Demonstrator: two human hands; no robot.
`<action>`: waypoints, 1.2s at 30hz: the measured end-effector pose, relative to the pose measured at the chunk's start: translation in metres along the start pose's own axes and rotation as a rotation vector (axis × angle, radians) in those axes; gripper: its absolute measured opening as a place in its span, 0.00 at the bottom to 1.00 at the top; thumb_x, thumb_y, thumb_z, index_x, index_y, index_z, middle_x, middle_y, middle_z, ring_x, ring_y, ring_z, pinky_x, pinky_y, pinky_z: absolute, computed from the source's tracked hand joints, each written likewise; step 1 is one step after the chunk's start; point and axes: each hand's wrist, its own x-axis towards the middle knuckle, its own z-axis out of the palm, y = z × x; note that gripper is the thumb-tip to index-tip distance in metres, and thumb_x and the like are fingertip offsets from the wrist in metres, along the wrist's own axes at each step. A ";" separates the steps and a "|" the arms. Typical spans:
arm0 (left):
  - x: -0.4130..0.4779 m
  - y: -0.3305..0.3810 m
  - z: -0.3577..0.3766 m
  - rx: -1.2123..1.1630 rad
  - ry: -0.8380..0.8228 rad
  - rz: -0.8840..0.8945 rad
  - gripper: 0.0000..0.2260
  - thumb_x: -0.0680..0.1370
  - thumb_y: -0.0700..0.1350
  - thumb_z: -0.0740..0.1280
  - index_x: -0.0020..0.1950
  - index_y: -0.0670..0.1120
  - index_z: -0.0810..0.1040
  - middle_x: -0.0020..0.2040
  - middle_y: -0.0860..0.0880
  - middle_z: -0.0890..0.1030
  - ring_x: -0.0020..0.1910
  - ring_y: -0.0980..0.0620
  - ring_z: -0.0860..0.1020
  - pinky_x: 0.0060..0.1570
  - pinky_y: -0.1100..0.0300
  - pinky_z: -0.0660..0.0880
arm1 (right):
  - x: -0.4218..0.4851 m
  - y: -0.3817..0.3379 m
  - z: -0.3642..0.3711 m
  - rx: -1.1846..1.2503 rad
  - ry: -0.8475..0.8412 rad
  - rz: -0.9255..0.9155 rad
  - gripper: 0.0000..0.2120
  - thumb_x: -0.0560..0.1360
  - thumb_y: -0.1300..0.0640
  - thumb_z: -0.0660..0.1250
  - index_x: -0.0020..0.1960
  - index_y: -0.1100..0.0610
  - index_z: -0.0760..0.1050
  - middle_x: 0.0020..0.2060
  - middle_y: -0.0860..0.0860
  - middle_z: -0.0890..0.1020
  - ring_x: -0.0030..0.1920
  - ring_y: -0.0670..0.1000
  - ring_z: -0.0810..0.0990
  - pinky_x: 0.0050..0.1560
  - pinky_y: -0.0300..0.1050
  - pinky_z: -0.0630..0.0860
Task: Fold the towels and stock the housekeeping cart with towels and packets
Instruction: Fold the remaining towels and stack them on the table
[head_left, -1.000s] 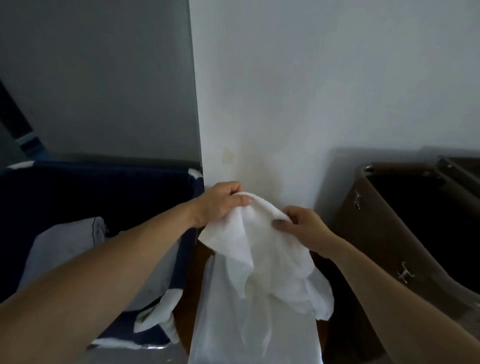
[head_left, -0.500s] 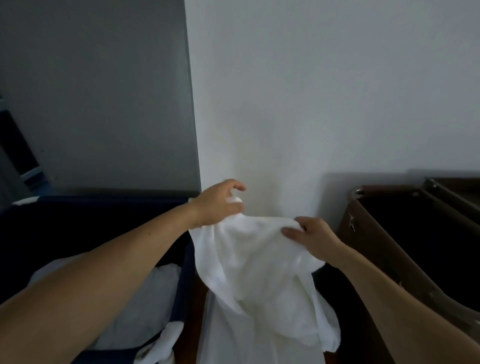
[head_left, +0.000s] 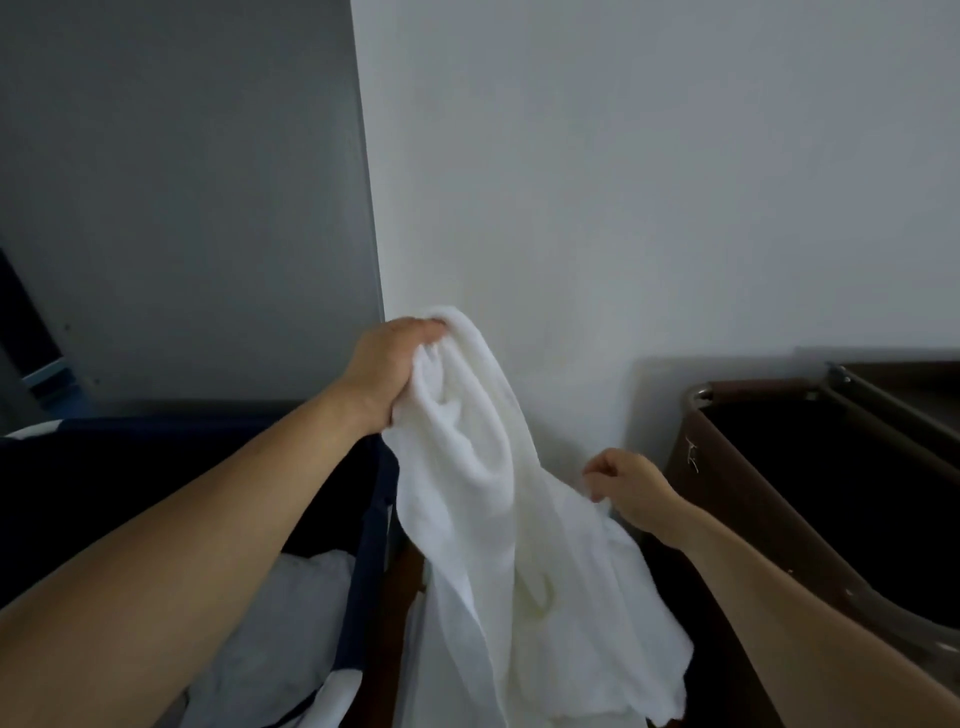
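Observation:
A white towel (head_left: 498, 509) hangs crumpled in front of the white wall. My left hand (head_left: 387, 369) grips its top edge and holds it up. Lower and to the right, my right hand (head_left: 626, 480) has curled fingers at the towel's right edge; whether they pinch the cloth I cannot tell. The towel's lower part drapes down over more white cloth at the bottom of the view.
A dark blue laundry bin (head_left: 371, 551) with white linen (head_left: 291, 613) inside stands at the left. A brown bin (head_left: 748, 519) with a dark inside stands at the right, another behind it. The wall corner (head_left: 371, 208) is straight ahead.
My left hand has lifted the towel's top edge higher. My right hand has slid down and to the right along the towel's edge, and the towel now hangs longer.

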 end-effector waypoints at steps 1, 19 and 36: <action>-0.002 -0.002 0.002 0.034 -0.027 -0.025 0.11 0.76 0.45 0.70 0.52 0.38 0.80 0.45 0.41 0.81 0.44 0.44 0.81 0.47 0.49 0.79 | 0.000 0.001 0.004 0.053 0.013 0.005 0.06 0.74 0.63 0.70 0.41 0.54 0.77 0.37 0.52 0.81 0.38 0.51 0.77 0.44 0.48 0.75; -0.007 -0.025 0.009 0.602 -0.128 0.007 0.14 0.75 0.48 0.71 0.52 0.39 0.77 0.48 0.45 0.82 0.48 0.44 0.81 0.48 0.49 0.79 | 0.004 0.004 0.035 -0.237 0.118 0.027 0.07 0.79 0.58 0.64 0.50 0.59 0.79 0.48 0.58 0.83 0.51 0.59 0.80 0.47 0.47 0.72; -0.020 0.009 0.062 0.229 -0.196 0.159 0.08 0.76 0.48 0.69 0.44 0.47 0.85 0.44 0.44 0.85 0.44 0.43 0.84 0.48 0.48 0.80 | -0.025 -0.010 0.001 0.092 0.039 0.039 0.04 0.73 0.57 0.75 0.43 0.56 0.82 0.41 0.55 0.84 0.43 0.55 0.83 0.46 0.49 0.79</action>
